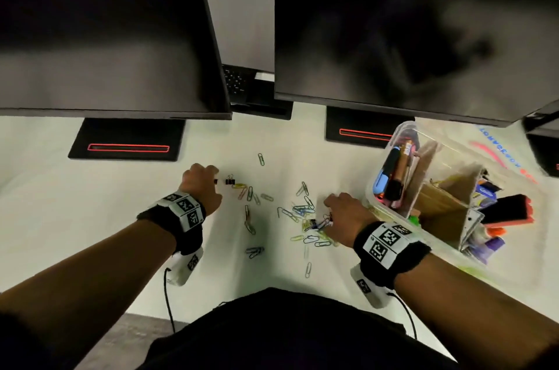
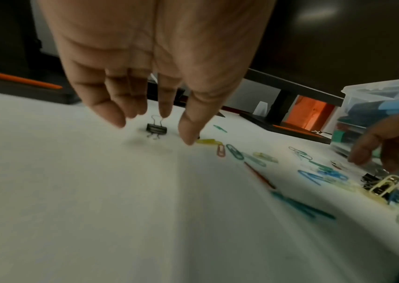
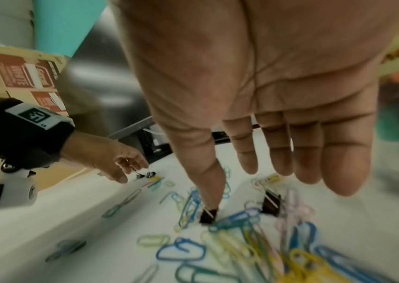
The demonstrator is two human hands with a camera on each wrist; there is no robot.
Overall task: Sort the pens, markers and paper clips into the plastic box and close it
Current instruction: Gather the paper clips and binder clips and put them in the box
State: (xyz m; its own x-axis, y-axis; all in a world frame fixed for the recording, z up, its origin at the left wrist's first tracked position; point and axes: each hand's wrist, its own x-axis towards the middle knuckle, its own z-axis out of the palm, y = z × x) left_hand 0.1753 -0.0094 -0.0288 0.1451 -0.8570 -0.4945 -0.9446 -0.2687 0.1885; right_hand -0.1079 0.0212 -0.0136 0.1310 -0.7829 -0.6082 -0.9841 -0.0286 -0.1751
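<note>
Coloured paper clips (image 1: 302,210) lie scattered over the white table (image 1: 90,218). My left hand (image 1: 208,180) hangs over a small black binder clip (image 2: 156,130); its fingers (image 2: 164,113) point down, one tip brushing the clip's wire handle, and nothing is gripped. My right hand (image 1: 328,209) hovers over the denser heap of clips (image 3: 242,245) with straight fingers, its thumb tip (image 3: 212,203) touching a black binder clip (image 3: 208,216). A second binder clip (image 3: 271,201) lies beside it. The clear plastic box (image 1: 370,185) stands open right of that hand, with markers (image 1: 391,170) inside.
Two dark monitors (image 1: 106,36) on black stands (image 1: 127,139) overhang the back of the table. Cardboard dividers (image 1: 444,200), a black-and-orange eraser (image 1: 508,209) and more stationery fill the box's right side. The table's front edge (image 1: 211,297) runs just before my body.
</note>
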